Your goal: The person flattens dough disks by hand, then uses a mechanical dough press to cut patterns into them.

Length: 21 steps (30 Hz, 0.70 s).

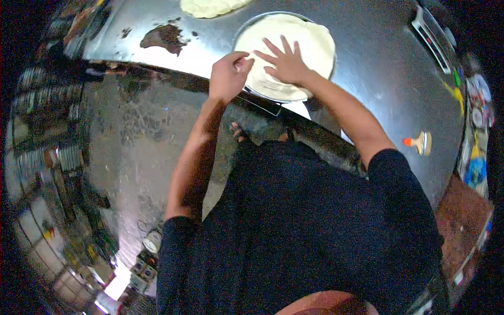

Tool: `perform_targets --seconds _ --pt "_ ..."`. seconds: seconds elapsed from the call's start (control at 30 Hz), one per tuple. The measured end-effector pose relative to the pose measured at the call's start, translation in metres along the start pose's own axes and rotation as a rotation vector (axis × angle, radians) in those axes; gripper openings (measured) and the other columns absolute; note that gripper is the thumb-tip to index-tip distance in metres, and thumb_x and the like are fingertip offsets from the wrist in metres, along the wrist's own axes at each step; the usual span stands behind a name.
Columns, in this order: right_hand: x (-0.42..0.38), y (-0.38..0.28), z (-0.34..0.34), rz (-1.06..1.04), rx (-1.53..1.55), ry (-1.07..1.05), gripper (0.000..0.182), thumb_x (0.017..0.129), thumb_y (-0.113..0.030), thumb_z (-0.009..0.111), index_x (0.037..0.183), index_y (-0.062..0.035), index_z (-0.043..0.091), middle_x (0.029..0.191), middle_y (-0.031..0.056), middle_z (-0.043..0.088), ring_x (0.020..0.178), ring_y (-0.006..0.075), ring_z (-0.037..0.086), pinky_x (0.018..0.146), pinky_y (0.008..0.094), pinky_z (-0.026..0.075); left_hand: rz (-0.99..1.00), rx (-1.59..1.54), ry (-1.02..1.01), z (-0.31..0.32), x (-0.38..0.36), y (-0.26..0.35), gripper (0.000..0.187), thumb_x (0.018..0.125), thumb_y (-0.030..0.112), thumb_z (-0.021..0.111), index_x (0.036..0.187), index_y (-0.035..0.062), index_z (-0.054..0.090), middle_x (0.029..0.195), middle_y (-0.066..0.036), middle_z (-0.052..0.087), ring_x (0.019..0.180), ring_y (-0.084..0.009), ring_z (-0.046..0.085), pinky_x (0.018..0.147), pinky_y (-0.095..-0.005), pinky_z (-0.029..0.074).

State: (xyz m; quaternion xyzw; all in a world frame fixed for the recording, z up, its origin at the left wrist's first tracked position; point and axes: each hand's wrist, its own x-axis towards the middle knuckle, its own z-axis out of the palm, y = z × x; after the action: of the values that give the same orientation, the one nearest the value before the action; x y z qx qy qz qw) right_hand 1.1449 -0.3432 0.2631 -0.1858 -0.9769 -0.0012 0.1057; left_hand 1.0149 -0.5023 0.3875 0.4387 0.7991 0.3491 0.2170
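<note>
A wide round sheet of pale dough (pixel 310 44) lies in a round metal pan (pixel 247 23) on the steel table, reaching the rim and hanging slightly over it at the right. My right hand (pixel 286 64) rests flat on the dough with its fingers spread. At the left edge of the pan, my left hand (pixel 230 77) is closed, its thumb and forefinger pinched together at the dough's border. Shallow folds show in the dough below my right hand.
Another piece of dough (pixel 212 6) lies at the table's far edge. A dark wet patch (pixel 164 39) marks the steel table (pixel 367 47) at left. To the right are a brush (pixel 420 143) with an orange-tipped handle and what looks like a scale (pixel 431 39).
</note>
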Motion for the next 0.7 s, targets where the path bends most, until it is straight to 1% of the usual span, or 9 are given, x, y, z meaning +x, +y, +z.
perform_targets --seconds 0.03,0.07,0.1,0.17,0.2,0.3,0.43,0.63,0.7 --pt "0.008 0.021 0.005 -0.155 0.04 -0.062 0.054 0.085 -0.042 0.054 0.137 -0.0347 0.042 0.153 0.0049 0.023 0.135 0.046 0.024 0.1 0.0682 0.026 0.188 0.128 -0.071 0.013 0.016 -0.012 0.044 0.082 0.028 0.068 0.119 0.0067 0.059 0.109 -0.018 0.063 0.099 -0.029 0.062 0.086 -0.0366 0.049" --pt "0.016 0.037 -0.003 -0.231 0.038 -0.089 0.052 0.085 -0.041 0.055 0.135 -0.0314 0.046 0.152 0.0061 0.025 0.134 0.046 0.026 0.1 0.0661 0.028 0.266 0.124 -0.22 0.022 0.019 -0.008 0.059 0.079 0.035 0.071 0.13 0.0107 0.052 0.132 -0.022 0.048 0.122 -0.0358 0.048 0.098 -0.0406 0.042" --pt "0.025 0.053 -0.012 -0.307 0.038 -0.115 0.05 0.084 -0.04 0.056 0.133 -0.0281 0.049 0.151 0.0072 0.027 0.133 0.0461 0.027 0.101 0.064 0.031 0.421 0.435 -0.311 0.055 0.029 -0.044 0.08 0.076 0.053 0.068 0.141 0.0166 0.04 0.149 -0.026 0.022 0.137 -0.0442 0.022 0.108 -0.0504 0.027" --pt "0.027 0.063 -0.05 0.372 0.689 -0.007 0.046 0.082 -0.03 0.057 0.127 -0.0203 0.058 0.15 0.0072 0.03 0.132 0.0413 0.032 0.106 0.0484 0.032 0.311 0.655 -0.473 0.076 0.016 -0.042 0.1 0.069 0.071 0.062 0.147 0.0188 0.028 0.151 -0.028 0.007 0.137 -0.0523 0.005 0.108 -0.0621 0.011" --pt "0.011 0.063 -0.065 0.375 0.502 -0.025 0.055 0.083 -0.031 0.059 0.134 -0.0153 0.049 0.147 0.0153 0.032 0.129 0.0421 0.037 0.105 0.0409 0.035 0.315 0.672 -0.427 0.089 0.012 -0.05 0.113 0.063 0.081 0.057 0.149 0.0196 0.019 0.152 -0.029 -0.001 0.137 -0.0534 -0.004 0.104 -0.0691 0.002" --pt "-0.037 0.047 -0.044 0.409 0.389 -0.1 0.065 0.082 -0.037 0.063 0.139 -0.0144 0.042 0.142 0.0229 0.034 0.129 0.0447 0.033 0.105 0.0458 0.035 0.165 0.641 -0.476 0.091 0.011 -0.028 0.115 0.061 0.08 0.059 0.15 0.02 0.016 0.152 -0.028 -0.004 0.136 -0.054 -0.009 0.103 -0.0706 0.0" --pt "-0.047 0.011 -0.021 0.503 0.149 -0.149 0.072 0.088 -0.055 0.046 0.147 -0.0185 0.026 0.151 0.027 0.01 0.138 0.0496 0.006 0.109 0.0604 0.011 0.081 0.595 -0.398 0.107 0.014 -0.018 0.119 0.058 0.079 0.064 0.15 0.0204 0.015 0.152 -0.028 -0.009 0.135 -0.0541 -0.017 0.098 -0.075 -0.003" --pt "-0.044 -0.009 -0.029 0.573 0.029 -0.149 0.071 0.089 -0.057 0.04 0.149 -0.0209 0.022 0.153 0.0241 0.004 0.14 0.0463 0.0 0.111 0.0587 0.004 0.078 0.597 -0.25 0.114 0.01 -0.012 0.123 0.054 0.073 0.071 0.149 0.0182 0.017 0.152 -0.029 -0.005 0.134 -0.056 -0.013 0.097 -0.0761 0.002" --pt "-0.042 0.0 -0.029 0.573 0.005 -0.173 0.071 0.089 -0.057 0.039 0.149 -0.0228 0.02 0.154 0.0226 0.003 0.141 0.0448 0.0 0.111 0.0577 0.005 -0.024 0.544 -0.582 0.098 0.016 -0.007 0.121 0.054 0.071 0.073 0.149 0.0169 0.02 0.151 -0.03 0.0 0.134 -0.0585 -0.003 0.096 -0.0761 0.014"
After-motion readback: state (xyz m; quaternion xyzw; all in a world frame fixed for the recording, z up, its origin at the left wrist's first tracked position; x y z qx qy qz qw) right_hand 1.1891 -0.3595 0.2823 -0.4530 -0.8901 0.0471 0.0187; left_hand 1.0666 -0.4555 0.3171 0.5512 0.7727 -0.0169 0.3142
